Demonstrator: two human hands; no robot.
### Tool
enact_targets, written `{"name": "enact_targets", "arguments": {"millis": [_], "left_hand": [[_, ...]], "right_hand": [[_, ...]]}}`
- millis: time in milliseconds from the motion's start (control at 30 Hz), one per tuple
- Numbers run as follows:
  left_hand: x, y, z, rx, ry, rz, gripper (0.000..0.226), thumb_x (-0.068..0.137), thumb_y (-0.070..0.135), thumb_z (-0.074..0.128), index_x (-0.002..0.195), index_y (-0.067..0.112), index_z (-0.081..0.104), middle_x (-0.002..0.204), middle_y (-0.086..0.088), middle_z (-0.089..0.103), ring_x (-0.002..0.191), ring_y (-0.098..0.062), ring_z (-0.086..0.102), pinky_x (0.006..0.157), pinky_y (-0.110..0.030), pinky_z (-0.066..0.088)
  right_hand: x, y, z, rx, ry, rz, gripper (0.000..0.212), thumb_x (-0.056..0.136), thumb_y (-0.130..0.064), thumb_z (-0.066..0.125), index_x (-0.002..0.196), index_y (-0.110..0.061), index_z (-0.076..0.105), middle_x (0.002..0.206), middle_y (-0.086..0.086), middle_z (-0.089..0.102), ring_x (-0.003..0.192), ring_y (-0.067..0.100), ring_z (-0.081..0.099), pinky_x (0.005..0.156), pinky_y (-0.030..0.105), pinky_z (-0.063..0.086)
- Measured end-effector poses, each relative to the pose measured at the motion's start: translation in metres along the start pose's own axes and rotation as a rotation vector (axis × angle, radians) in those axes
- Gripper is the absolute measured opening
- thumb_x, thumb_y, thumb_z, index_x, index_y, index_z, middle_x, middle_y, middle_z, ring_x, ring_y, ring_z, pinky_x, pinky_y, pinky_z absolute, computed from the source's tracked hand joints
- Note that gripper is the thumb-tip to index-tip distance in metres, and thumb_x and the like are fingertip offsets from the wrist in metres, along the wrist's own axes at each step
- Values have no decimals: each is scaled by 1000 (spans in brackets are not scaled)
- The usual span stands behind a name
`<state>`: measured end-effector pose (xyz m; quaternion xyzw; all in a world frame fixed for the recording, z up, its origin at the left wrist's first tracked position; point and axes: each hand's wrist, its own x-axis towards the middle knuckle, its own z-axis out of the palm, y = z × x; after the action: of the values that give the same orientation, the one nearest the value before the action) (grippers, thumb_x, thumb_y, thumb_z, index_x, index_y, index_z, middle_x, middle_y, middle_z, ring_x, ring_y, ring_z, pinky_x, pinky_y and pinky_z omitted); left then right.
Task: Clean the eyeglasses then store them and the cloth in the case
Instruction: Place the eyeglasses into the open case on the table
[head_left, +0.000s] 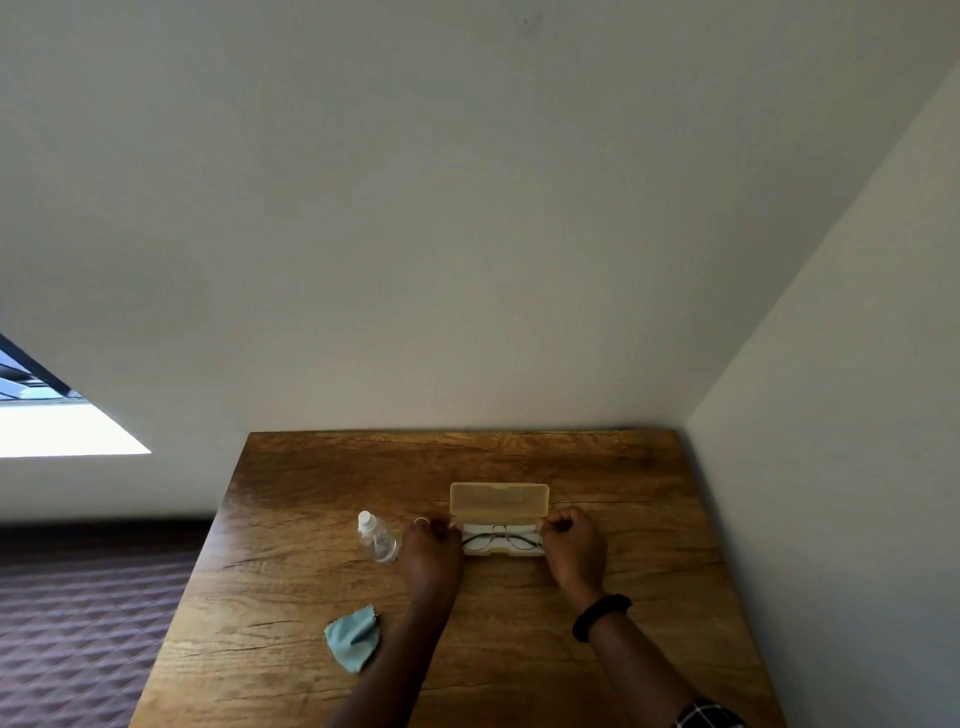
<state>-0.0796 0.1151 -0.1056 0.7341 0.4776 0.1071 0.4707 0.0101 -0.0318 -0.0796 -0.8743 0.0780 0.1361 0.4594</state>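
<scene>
A translucent yellow case (500, 500) lies open on the wooden table (623, 649), its lid raised toward the wall. Thin dark-framed eyeglasses (501, 540) rest in its white-lined base. My left hand (431, 551) pinches at the left end of the eyeglasses, with a ring on one finger. At the right end my right hand (574, 545) pinches the same way. A light blue cloth (354, 642) lies crumpled on the table, near and to the left of my left forearm.
A small clear spray bottle (376, 538) with a white cap stands just left of my left hand. Walls close the table's far and right sides. Its left edge drops to a patterned carpet (78, 623). A black band circles my right wrist.
</scene>
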Motion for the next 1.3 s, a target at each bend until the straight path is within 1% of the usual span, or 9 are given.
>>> {"name": "enact_targets", "arguments": {"millis": [233,400,533,667,767,933,1067,1200,1300], "left_hand": [[13,6,4,-176,-80,-82,16,92,13,71,107,17,69,100,0,74,92,-15,71,88,-44,62],[16,7,5,-143,-108,-63,13,92,16,72,104,19,71,102,1,75,91,-11,71,88,-42,62],[11,10,3,-169,-93,-59,11,93,17,70,103,20,71,102,1,75,92,-12,70,90,-44,61],[-13,20,-19,-142,-130,-23,19,97,27,64,114,18,66,107,0,72,94,-12,67,89,-37,59],[-42,8,-41,-80,-138,83,27,99,31,60,125,22,60,112,4,68,99,-8,66,86,-33,59],[-78,-32,-69,29,-110,172,18,99,28,62,117,26,66,106,15,67,93,6,64,70,-11,52],[-85,-61,-98,113,-11,221,15,98,17,64,109,24,71,98,19,65,89,8,62,72,-10,50],[-73,-86,-125,150,161,186,17,96,16,66,112,18,70,104,2,70,87,-8,65,70,-17,51],[-61,-98,-139,197,188,86,22,97,18,64,117,11,68,110,-6,69,93,-18,65,75,-27,52]], "right_hand": [[14,-1,0,5,2,11,7,83,-15,74,81,-16,67,79,-2,68,76,16,64,57,23,46],[18,-3,-4,-6,-1,-9,6,83,-15,74,82,-15,68,76,-3,66,73,15,62,62,26,50],[21,-2,-5,-19,-1,3,4,85,-16,72,84,-16,68,86,1,69,77,15,61,63,26,48],[19,-4,-17,-26,56,-1,11,90,-22,67,97,-13,70,92,3,67,82,18,59,69,29,47],[6,-8,-25,34,138,-114,19,92,-26,64,100,-9,69,91,3,65,84,21,60,71,31,47],[-37,-12,-24,52,138,-376,17,92,-19,64,104,-7,67,95,3,66,82,17,61,66,26,48],[-79,-8,-2,-15,-53,-567,10,90,-16,66,100,-15,68,90,-8,64,79,3,59,66,17,46],[-106,-1,41,-199,-370,-588,6,90,-24,66,96,-23,68,88,-14,63,81,-1,58,69,14,46],[-116,-4,75,-292,-493,-628,10,91,-28,63,95,-23,70,91,-10,67,83,3,60,71,22,52]]}}
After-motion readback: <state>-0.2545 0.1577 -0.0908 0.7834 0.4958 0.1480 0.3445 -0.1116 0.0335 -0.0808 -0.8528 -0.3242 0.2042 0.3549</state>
